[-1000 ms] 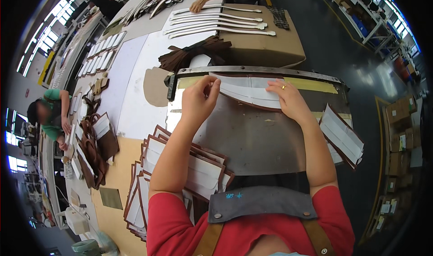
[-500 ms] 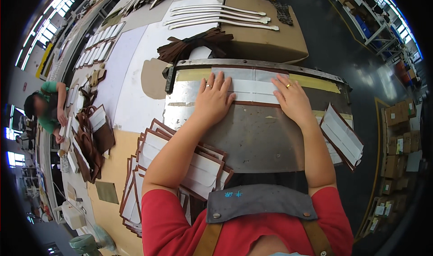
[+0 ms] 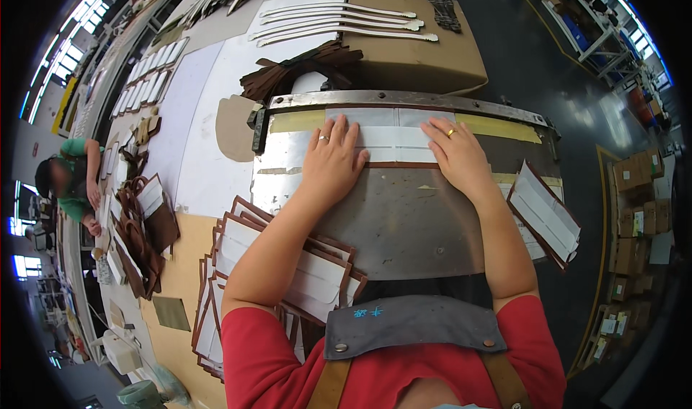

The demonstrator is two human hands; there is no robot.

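A flat brown-edged panel with a white backing (image 3: 395, 139) lies along the far side of a metal plate (image 3: 404, 221). My left hand (image 3: 333, 160) rests flat on its left part, fingers stretched out and a ring showing. On the panel's right part lies my right hand (image 3: 459, 157), fingers extended and also ringed. Neither hand grips anything. Just beyond the panel a metal bar (image 3: 404, 100) runs along the plate's far edge. Yellow strips (image 3: 501, 130) show at both ends of the panel.
Stacked brown-edged panels (image 3: 306, 268) lie at my left; others (image 3: 544, 214) overhang the plate's right side. Brown strips in a tied bundle (image 3: 303, 70) and a cardboard box (image 3: 411, 59) with pale straps (image 3: 346, 20) lie beyond. A co-worker (image 3: 76, 171) works at far left.
The whole view has shifted slightly to one side. Both hands stay flat on the panel, the right one perhaps a little farther inward.
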